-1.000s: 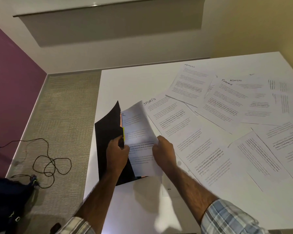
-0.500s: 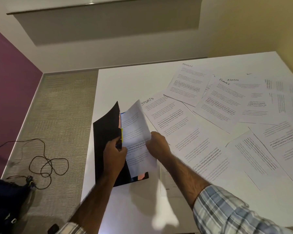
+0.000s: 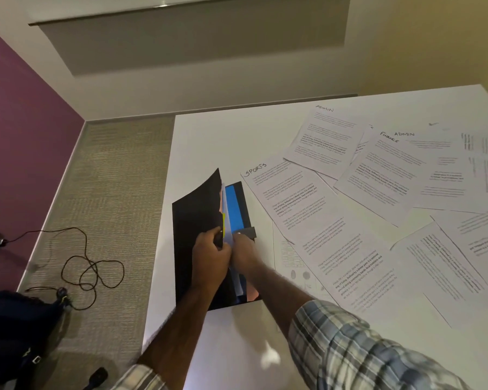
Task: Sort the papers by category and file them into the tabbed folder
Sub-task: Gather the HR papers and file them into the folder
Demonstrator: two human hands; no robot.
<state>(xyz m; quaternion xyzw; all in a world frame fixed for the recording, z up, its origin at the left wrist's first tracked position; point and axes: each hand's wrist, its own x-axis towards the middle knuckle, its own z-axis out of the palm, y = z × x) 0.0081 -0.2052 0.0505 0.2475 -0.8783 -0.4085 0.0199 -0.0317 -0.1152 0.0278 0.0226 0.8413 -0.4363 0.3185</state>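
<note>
I've got the black tabbed folder (image 3: 197,235) lying at the near-left part of the white tabletop (image 3: 223,142), front cover lifted and curling up to the left. Left hand (image 3: 210,256) is closed around the cover's right edge approx halfway along, holding it open. Right hand (image 3: 244,253) sits just beside it, touching, fingers curled & pressing a white sheet (image 3: 229,235) down into the gap betw cover and dividers; only a thin strip of that sheet shows. Inside I see a blue divider (image 3: 234,206), a yellow tab edge (image 3: 224,225) and a pinkish one (image 3: 252,294) at the bottom corner. A small grey tab (image 3: 250,232) pokes out by the right fingertips.

Rest of the papers (image 3: 378,178) are spread loose over the tabletop to the right, overlapping. The closest one to the folder is headed SPORTS (image 3: 255,169); farther back ADMIN (image 3: 324,108), then FINANCE (image 3: 389,137) w/ another ADMIN (image 3: 404,134) peeking behind. Body text too small to read.

Off the tabletop, on the carpet floor at left: a tangled black cable (image 3: 90,271) and a dark bag (image 3: 14,333)
</note>
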